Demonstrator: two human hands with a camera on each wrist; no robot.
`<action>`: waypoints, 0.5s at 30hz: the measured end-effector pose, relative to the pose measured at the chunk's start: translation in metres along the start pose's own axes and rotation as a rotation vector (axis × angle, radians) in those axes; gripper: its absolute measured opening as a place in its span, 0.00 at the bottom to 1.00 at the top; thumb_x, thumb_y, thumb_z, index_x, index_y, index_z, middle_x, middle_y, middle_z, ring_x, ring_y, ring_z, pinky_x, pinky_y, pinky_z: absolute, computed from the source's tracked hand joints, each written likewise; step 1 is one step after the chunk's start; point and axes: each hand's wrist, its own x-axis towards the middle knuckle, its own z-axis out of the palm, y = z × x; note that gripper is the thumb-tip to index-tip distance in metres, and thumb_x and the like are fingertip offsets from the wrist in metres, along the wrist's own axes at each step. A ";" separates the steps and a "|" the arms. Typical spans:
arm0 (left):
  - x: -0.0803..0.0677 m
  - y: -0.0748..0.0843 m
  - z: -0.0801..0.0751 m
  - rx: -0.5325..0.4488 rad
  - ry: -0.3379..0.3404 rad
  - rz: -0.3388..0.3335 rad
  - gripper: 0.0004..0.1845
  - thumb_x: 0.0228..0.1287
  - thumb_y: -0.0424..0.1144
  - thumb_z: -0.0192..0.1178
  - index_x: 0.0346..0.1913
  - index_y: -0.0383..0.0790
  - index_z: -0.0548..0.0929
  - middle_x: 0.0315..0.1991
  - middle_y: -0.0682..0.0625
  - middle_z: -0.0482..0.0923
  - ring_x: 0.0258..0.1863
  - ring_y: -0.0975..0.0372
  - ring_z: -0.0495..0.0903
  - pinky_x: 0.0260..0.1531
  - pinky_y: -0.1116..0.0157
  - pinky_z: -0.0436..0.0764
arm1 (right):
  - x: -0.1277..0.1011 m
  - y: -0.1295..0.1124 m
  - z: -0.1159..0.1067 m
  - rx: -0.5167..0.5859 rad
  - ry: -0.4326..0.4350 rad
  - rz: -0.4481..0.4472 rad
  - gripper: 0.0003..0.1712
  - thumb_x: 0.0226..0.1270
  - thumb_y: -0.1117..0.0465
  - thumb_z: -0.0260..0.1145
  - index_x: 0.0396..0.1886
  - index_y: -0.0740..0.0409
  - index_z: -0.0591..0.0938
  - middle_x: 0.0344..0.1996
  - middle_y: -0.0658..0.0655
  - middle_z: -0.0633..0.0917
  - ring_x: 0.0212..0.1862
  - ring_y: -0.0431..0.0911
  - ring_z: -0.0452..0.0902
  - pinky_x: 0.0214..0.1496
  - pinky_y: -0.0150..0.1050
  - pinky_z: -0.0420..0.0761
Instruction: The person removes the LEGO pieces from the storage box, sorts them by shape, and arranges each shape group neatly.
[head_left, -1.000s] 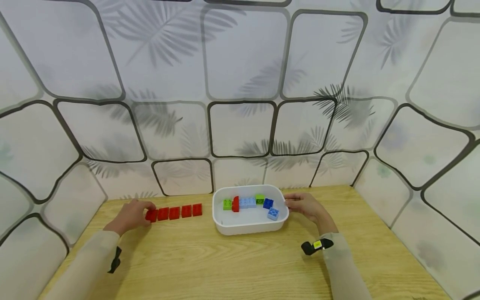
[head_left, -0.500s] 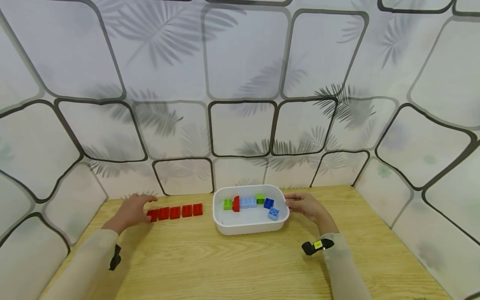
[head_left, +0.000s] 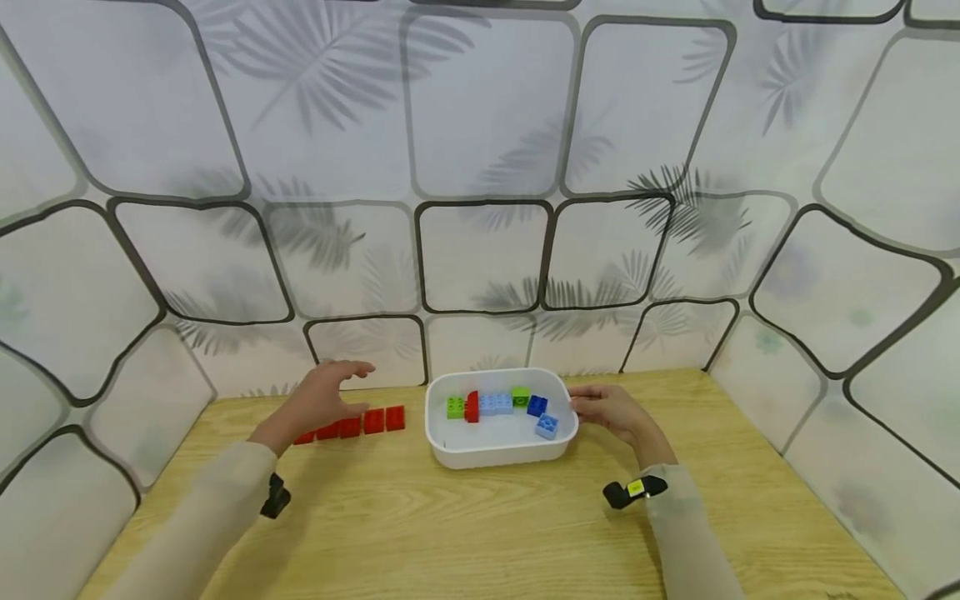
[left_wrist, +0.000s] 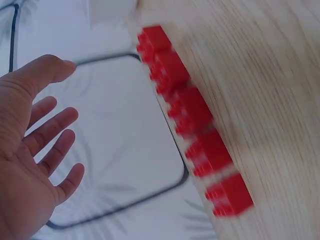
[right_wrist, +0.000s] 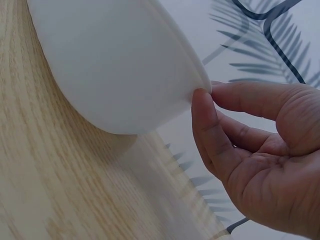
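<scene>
A head-worn camera looks forward and down from 6 o'clock across the light wooden table [head_left: 465, 525] toward the leaf-patterned wall at 12. The left-wrist camera sits close, facing the row of red plastic bricks [left_wrist: 192, 112], shared with the head view [head_left: 360, 423]. The right-wrist camera, closer still, faces the white plastic tub's rim [right_wrist: 165, 65], also seen from above [head_left: 495, 454].
</scene>
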 end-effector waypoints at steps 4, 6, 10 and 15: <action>0.013 0.022 0.014 -0.059 0.004 0.046 0.30 0.60 0.40 0.74 0.64 0.36 0.79 0.55 0.40 0.83 0.54 0.44 0.77 0.53 0.43 0.79 | 0.001 0.000 -0.001 0.014 -0.004 -0.004 0.29 0.74 0.65 0.64 0.68 0.79 0.70 0.51 0.57 0.87 0.43 0.38 0.85 0.49 0.34 0.85; 0.020 0.032 0.022 -0.100 -0.005 0.047 0.31 0.60 0.41 0.74 0.65 0.37 0.79 0.56 0.40 0.83 0.55 0.45 0.77 0.55 0.44 0.78 | 0.000 0.001 -0.001 0.023 -0.009 -0.009 0.29 0.74 0.66 0.63 0.68 0.79 0.70 0.51 0.56 0.87 0.43 0.37 0.85 0.49 0.34 0.85; 0.034 0.051 0.039 -0.148 -0.023 0.047 0.30 0.59 0.42 0.75 0.64 0.37 0.80 0.57 0.42 0.83 0.57 0.46 0.76 0.57 0.44 0.77 | 0.000 0.001 -0.002 0.030 -0.018 -0.017 0.29 0.75 0.67 0.62 0.68 0.80 0.69 0.51 0.56 0.87 0.43 0.37 0.85 0.49 0.34 0.85; 0.046 0.066 0.060 -0.149 -0.040 0.044 0.31 0.57 0.43 0.76 0.63 0.36 0.81 0.58 0.43 0.83 0.57 0.46 0.76 0.59 0.45 0.76 | -0.001 0.003 -0.001 0.019 -0.022 -0.018 0.28 0.75 0.67 0.61 0.68 0.80 0.69 0.55 0.61 0.85 0.44 0.37 0.85 0.49 0.34 0.85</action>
